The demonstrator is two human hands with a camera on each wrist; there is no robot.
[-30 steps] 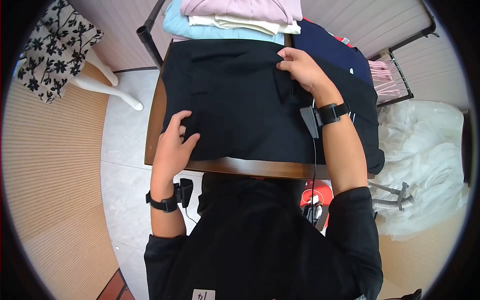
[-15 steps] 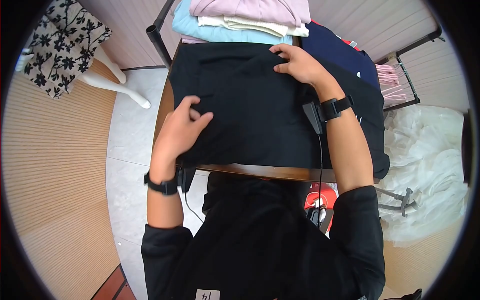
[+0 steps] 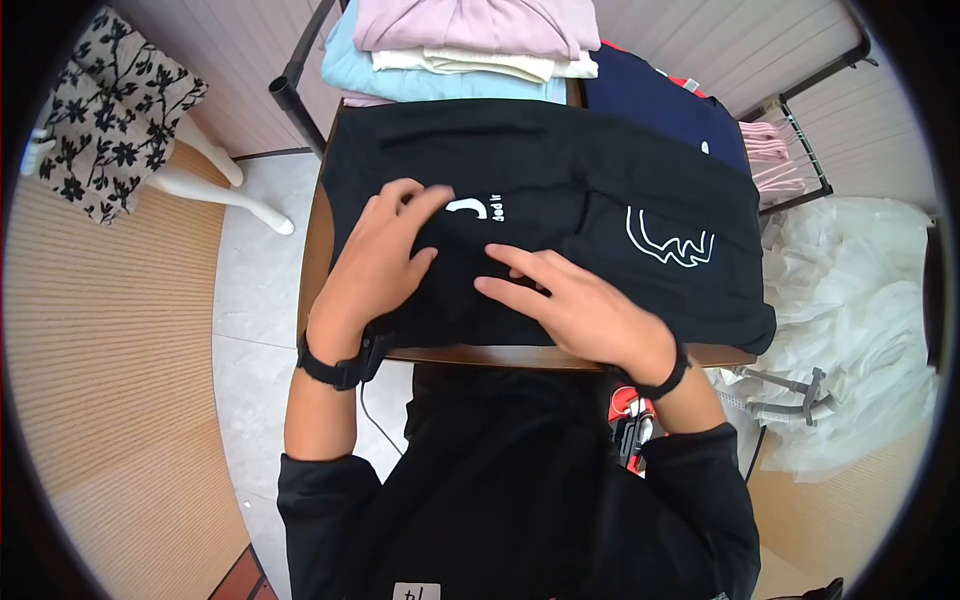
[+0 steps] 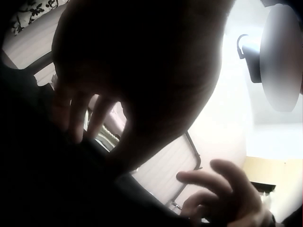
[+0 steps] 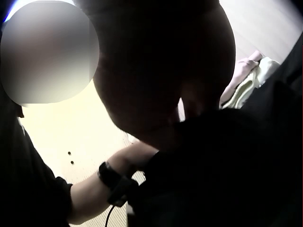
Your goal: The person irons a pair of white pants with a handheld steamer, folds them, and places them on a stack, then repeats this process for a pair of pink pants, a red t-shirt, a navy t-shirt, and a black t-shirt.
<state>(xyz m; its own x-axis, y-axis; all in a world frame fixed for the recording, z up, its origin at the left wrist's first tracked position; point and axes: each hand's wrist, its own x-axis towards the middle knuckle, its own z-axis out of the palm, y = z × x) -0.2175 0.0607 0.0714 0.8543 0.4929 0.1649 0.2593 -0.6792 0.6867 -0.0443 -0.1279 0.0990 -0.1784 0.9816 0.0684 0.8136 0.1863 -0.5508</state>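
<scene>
A black garment (image 3: 560,150) lies across the wooden table, with white lettering near its middle and a white line print (image 3: 668,240) at its right part. Over its left half is the left hand (image 3: 375,255), fingers spread and loosely bent beside the lettering. The right hand (image 3: 585,305) is low over the middle, its fingers pointing left and relaxed. Neither hand shows cloth pinched between its fingers. In the left wrist view the left hand (image 4: 137,71) is dark, fingertips down by the black cloth. The right hand (image 5: 165,71) is a dark shape against cloth in the right wrist view.
Folded pink, white and light blue clothes (image 3: 450,85) are stacked at the table's back. A navy garment (image 3: 660,110) lies at the back right. White tulle (image 3: 850,300) hangs right, near a metal rack. A mannequin in a floral skirt (image 3: 130,110) stands left.
The right hand has left the cloth's upper edge and come down to the middle. The left hand has moved slightly right. White lettering and the line print are now uncovered on the black cloth.
</scene>
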